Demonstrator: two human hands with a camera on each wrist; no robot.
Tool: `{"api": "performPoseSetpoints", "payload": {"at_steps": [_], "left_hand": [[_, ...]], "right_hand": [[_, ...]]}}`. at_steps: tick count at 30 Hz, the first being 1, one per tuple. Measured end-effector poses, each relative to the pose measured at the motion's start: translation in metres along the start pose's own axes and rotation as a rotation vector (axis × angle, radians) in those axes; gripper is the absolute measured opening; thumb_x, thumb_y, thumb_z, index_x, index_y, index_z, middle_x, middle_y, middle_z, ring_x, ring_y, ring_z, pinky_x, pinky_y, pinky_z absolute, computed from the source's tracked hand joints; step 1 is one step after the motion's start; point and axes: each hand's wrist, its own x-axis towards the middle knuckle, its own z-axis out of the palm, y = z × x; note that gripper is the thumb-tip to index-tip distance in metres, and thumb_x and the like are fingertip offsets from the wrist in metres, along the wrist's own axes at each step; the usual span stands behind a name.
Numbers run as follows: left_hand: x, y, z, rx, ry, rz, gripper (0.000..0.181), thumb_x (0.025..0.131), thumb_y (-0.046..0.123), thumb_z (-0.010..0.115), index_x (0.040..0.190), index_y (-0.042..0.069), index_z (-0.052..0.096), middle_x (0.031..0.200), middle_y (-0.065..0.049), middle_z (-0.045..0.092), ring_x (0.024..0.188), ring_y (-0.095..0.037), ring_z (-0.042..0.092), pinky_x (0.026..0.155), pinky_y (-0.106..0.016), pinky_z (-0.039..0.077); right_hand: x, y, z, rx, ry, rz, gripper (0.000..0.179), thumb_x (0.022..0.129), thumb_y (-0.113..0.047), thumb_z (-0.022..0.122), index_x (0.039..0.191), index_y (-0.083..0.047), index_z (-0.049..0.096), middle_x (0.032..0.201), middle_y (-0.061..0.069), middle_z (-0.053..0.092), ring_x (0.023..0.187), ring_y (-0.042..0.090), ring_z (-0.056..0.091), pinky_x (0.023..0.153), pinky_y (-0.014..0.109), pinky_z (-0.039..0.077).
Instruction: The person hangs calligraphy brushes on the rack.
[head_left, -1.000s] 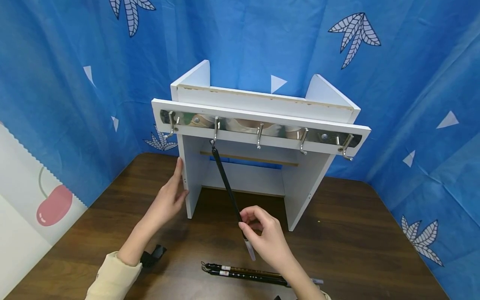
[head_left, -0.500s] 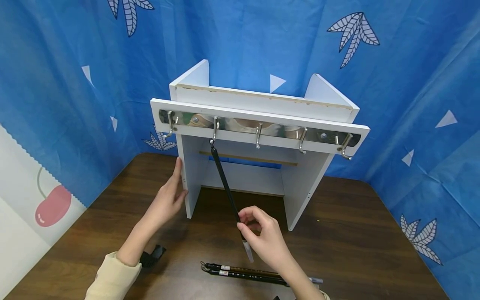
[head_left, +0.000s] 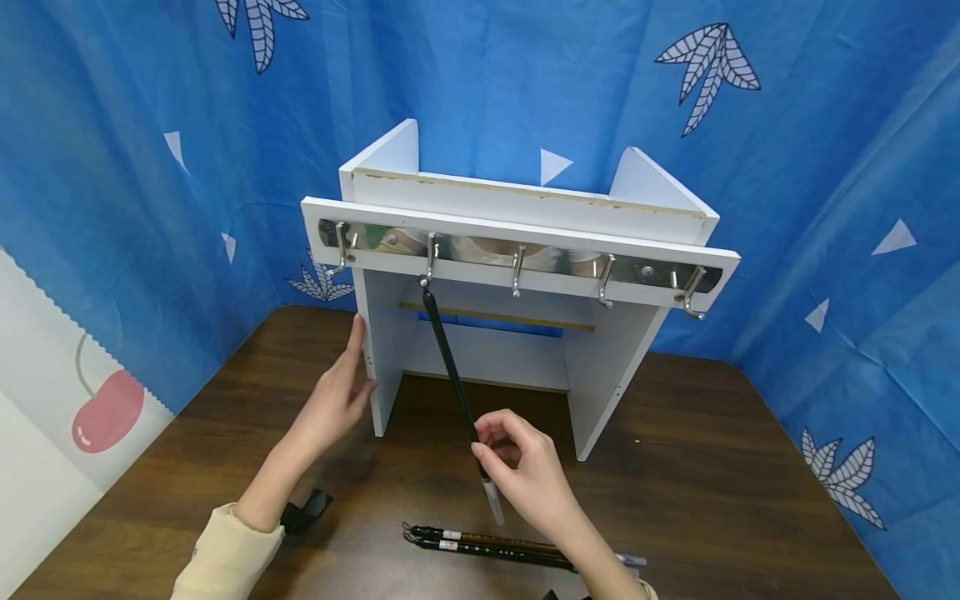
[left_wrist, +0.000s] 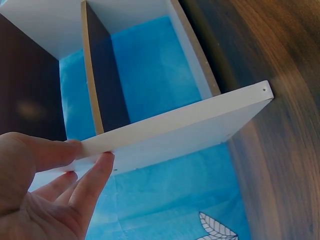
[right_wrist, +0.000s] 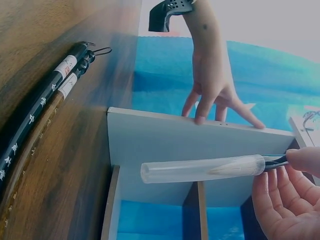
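Note:
In the head view my right hand (head_left: 525,467) pinches a black calligraphy brush (head_left: 450,367) low on its handle. A clear cap (right_wrist: 200,170) covers the brush's bristles, which point down. The brush leans up to the left. Its hanging loop (head_left: 424,282) is at the tip of the second hook from the left (head_left: 431,258); whether it is caught there I cannot tell. My left hand (head_left: 337,392) grips the front edge of the left side panel (left_wrist: 175,117) of a white rack, thumb on one face and fingers on the other.
Two more capped brushes (head_left: 487,550) lie side by side on the wooden table (head_left: 697,467) in front. The rack's front board (head_left: 480,218) carries a metal strip with several hooks. Blue curtain (head_left: 480,75) hangs behind.
The brush has shifted slightly up and left in my right hand, its loop now closer around the hook's tip. My left hand stays on the side panel.

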Motion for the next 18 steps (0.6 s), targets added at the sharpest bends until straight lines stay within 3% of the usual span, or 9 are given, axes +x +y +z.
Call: {"api": "performPoseSetpoints", "payload": {"at_steps": [18], "left_hand": [[0.0006, -0.0008, 0.0003, 0.015, 0.015, 0.014, 0.104, 0.081, -0.013, 0.062, 0.150, 0.018, -0.009, 0.150, -0.023, 0.017, 0.115, -0.041, 0.048, 0.075, -0.043, 0.052]], "right_hand": [[0.0026, 0.0057, 0.0039, 0.048, -0.010, 0.080, 0.016, 0.081, 0.012, 0.064, 0.093, 0.003, 0.059, 0.083, 0.009, 0.060, 0.075, 0.018, 0.058, 0.064, 0.030, 0.054]]}}
